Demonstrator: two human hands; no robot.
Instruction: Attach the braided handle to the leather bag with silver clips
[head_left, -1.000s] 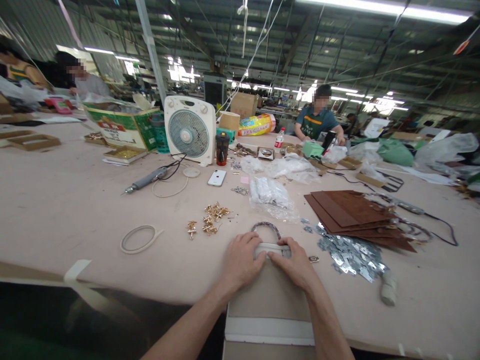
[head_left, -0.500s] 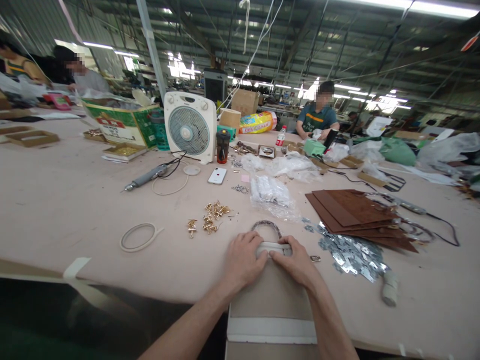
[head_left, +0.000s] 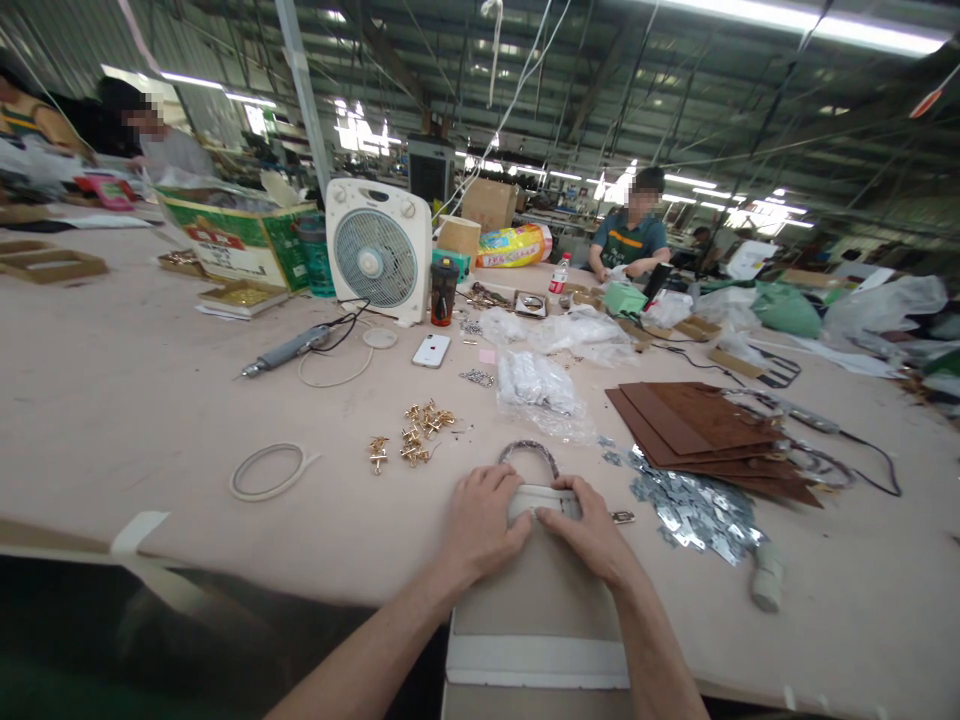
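Observation:
A flat grey-beige panel (head_left: 540, 605) with a white strip across its near end lies at the table's front edge. My left hand (head_left: 481, 522) and my right hand (head_left: 589, 530) both press on its far end, fingertips meeting on a white edge piece (head_left: 541, 495). A curved dark handle (head_left: 529, 449) arches out beyond that edge. Gold metal fittings (head_left: 411, 440) lie scattered just beyond my left hand. A heap of small silver metal plates (head_left: 694, 505) sits to the right of my right hand.
Brown leather sheets (head_left: 697, 425), plastic bags of parts (head_left: 538, 385), a white phone (head_left: 431, 350), a white fan (head_left: 375, 255), an electric screwdriver (head_left: 285, 350) and a tape roll (head_left: 266, 472) lie on the table. A person in green (head_left: 628, 240) works across it.
Both hands stay pressed on the panel's far edge. The view has drifted slightly; nothing on the table has moved.

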